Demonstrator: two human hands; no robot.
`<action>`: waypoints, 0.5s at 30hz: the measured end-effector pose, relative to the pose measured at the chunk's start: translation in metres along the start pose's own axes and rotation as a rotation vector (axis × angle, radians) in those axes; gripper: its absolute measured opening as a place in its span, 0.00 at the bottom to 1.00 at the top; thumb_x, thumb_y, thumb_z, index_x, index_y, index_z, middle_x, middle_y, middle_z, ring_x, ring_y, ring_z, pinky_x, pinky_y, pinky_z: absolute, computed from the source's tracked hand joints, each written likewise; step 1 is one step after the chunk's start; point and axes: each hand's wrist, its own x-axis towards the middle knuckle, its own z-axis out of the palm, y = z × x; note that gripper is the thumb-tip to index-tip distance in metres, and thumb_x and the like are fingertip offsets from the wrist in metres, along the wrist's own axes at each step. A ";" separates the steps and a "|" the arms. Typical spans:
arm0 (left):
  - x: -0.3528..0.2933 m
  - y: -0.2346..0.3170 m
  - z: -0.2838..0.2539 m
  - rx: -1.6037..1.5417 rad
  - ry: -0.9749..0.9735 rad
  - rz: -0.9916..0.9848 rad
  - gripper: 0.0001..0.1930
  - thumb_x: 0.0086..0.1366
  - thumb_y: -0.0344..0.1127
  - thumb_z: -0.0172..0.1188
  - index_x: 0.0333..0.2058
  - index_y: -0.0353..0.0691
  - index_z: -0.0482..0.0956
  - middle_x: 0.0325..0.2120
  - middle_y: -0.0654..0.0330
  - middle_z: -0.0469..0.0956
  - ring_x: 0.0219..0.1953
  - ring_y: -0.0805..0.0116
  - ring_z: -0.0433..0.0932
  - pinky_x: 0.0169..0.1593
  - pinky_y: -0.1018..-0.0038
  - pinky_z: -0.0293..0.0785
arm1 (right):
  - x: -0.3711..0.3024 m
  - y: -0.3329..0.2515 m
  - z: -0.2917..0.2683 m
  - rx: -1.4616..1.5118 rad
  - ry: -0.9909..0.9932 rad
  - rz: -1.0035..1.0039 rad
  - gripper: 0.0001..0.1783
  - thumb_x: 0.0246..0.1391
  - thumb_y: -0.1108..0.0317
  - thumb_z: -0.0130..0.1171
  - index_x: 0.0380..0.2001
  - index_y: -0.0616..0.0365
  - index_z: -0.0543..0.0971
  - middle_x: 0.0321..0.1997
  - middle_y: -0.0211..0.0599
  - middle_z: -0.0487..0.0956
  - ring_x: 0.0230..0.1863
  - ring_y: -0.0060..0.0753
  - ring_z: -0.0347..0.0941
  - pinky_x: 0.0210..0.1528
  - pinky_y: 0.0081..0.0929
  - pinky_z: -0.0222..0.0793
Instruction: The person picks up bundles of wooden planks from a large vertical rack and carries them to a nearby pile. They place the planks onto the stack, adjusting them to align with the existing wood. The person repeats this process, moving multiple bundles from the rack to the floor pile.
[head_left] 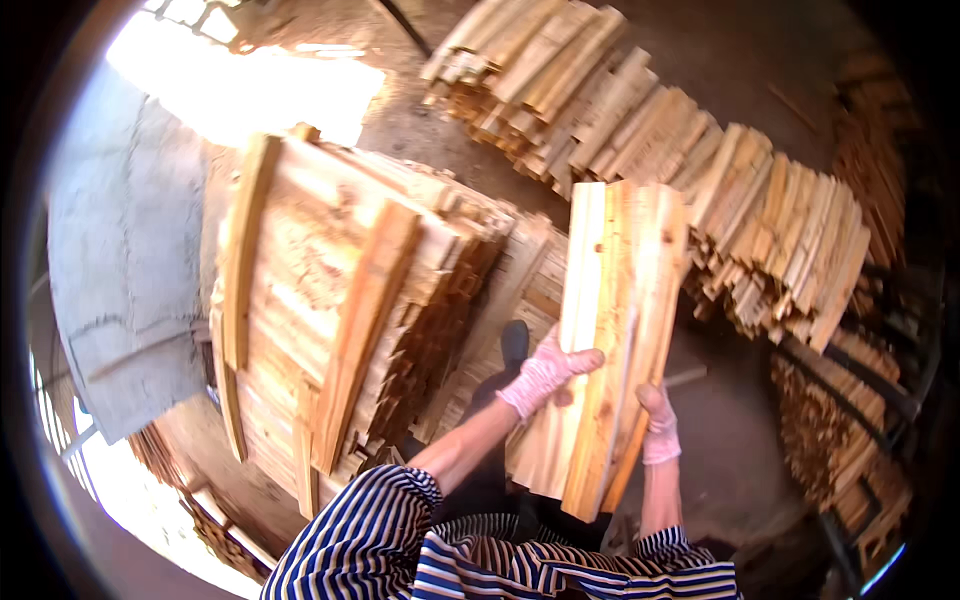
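Observation:
A bundle of several pale wooden boards (622, 290) is held upright-slanting in front of my body, its lower ends close to my striped shirt. My left hand (553, 372), in a pinkish-white glove with bare fingertips, grips the bundle's left edge with the thumb laid over the front face. On the right edge, my right hand (658, 422), gloved the same way, clasps the boards with its thumb showing; its other fingers are hidden behind them. The boards lie side by side, their lower ends uneven.
To the left stands a large stack of boards (310, 250) with thicker battens (365, 335) across its top. A long row of piled boards (640, 130) curves from the top to the right. More wood sits behind dark metal bars (850, 375). A grey wall (125, 240) rises at far left.

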 end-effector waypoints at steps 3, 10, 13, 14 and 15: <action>-0.067 0.061 0.014 -0.200 0.049 0.195 0.56 0.45 0.38 0.87 0.69 0.36 0.60 0.52 0.53 0.81 0.54 0.62 0.79 0.56 0.64 0.80 | -0.029 -0.034 0.044 -0.189 0.028 -0.069 0.50 0.50 0.61 0.70 0.72 0.67 0.59 0.65 0.54 0.75 0.61 0.52 0.77 0.63 0.46 0.78; -0.167 0.095 -0.036 -0.491 0.180 0.723 0.59 0.46 0.43 0.86 0.71 0.36 0.58 0.62 0.54 0.73 0.64 0.61 0.72 0.64 0.62 0.75 | -0.008 -0.084 0.209 -0.568 -0.534 0.024 0.67 0.43 0.58 0.78 0.80 0.54 0.46 0.74 0.45 0.65 0.72 0.45 0.67 0.71 0.42 0.66; -0.220 0.091 -0.108 -0.495 0.359 0.825 0.55 0.51 0.50 0.83 0.70 0.37 0.60 0.60 0.58 0.73 0.61 0.65 0.74 0.59 0.65 0.78 | 0.003 -0.032 0.303 -0.729 -0.736 0.069 0.66 0.46 0.63 0.73 0.80 0.54 0.41 0.77 0.45 0.60 0.74 0.42 0.63 0.74 0.38 0.61; -0.240 0.083 -0.138 -0.503 0.429 0.788 0.52 0.53 0.51 0.82 0.69 0.38 0.61 0.59 0.59 0.75 0.59 0.65 0.75 0.59 0.66 0.78 | 0.005 -0.007 0.329 -0.769 -0.793 0.128 0.66 0.46 0.64 0.72 0.80 0.54 0.40 0.78 0.46 0.59 0.73 0.41 0.63 0.73 0.37 0.62; -0.263 0.070 -0.168 -0.437 0.516 0.764 0.48 0.56 0.51 0.79 0.68 0.38 0.62 0.57 0.59 0.76 0.57 0.65 0.77 0.60 0.66 0.78 | 0.003 0.019 0.355 -0.802 -0.850 0.190 0.65 0.47 0.65 0.70 0.80 0.55 0.39 0.79 0.47 0.58 0.73 0.40 0.63 0.73 0.37 0.62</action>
